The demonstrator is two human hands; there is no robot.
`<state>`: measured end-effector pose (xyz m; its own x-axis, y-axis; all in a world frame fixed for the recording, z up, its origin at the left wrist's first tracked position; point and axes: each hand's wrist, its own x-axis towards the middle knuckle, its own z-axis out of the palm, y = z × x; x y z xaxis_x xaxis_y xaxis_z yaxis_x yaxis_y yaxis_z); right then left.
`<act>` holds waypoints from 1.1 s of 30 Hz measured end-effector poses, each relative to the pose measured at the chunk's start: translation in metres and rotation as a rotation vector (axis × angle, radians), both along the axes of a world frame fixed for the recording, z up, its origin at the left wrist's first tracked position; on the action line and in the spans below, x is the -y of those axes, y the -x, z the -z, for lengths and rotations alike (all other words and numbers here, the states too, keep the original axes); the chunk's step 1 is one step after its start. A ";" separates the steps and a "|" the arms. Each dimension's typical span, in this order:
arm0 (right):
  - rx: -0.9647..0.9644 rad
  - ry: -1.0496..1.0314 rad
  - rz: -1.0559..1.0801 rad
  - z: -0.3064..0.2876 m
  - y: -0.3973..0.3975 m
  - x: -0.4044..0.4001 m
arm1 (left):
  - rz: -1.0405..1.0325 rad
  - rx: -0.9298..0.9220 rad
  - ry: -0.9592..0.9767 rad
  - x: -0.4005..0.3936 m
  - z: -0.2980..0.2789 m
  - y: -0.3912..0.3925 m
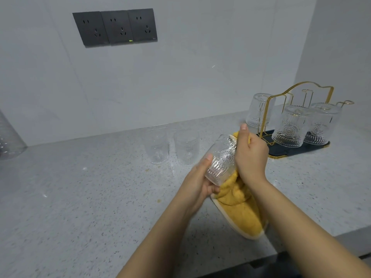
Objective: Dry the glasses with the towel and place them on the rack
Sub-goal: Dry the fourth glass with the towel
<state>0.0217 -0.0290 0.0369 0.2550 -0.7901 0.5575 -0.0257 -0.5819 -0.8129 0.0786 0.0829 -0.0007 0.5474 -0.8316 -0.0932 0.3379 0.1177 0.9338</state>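
Observation:
My left hand (197, 180) grips the base of a patterned clear glass (221, 158), held tilted above the counter. My right hand (250, 153) presses a yellow towel (240, 207) against the glass's mouth, and the rest of the towel hangs down below both hands. Two more clear glasses (156, 146) (186, 147) stand upright on the counter to the left of my hands. At the right stands a gold wire rack (301, 97) on a dark tray, with three glasses (290, 127) upside down on its pegs.
The speckled grey countertop (80, 197) runs to a front edge at the lower right. A row of three dark wall sockets (115, 27) sits on the back wall. Part of a clear ribbed container (9, 137) shows at the far left edge.

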 end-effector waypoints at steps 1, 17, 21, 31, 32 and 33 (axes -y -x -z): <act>-0.035 -0.003 0.019 -0.001 -0.001 0.001 | -0.049 0.107 -0.028 0.000 0.002 0.001; -0.063 -0.026 0.023 0.001 -0.002 0.004 | -0.169 0.197 0.002 0.004 0.008 0.001; 0.053 0.018 -0.090 0.005 0.001 -0.001 | 0.000 -0.250 0.108 -0.001 0.003 -0.002; 0.004 -0.043 -0.006 0.000 0.000 -0.001 | -0.154 0.197 0.012 0.003 0.011 -0.002; 0.029 -0.034 -0.044 0.002 0.000 -0.002 | -0.116 0.073 0.048 0.001 0.008 -0.003; 0.058 -0.020 -0.084 0.004 0.001 -0.003 | -0.056 -0.108 0.084 0.001 0.007 -0.004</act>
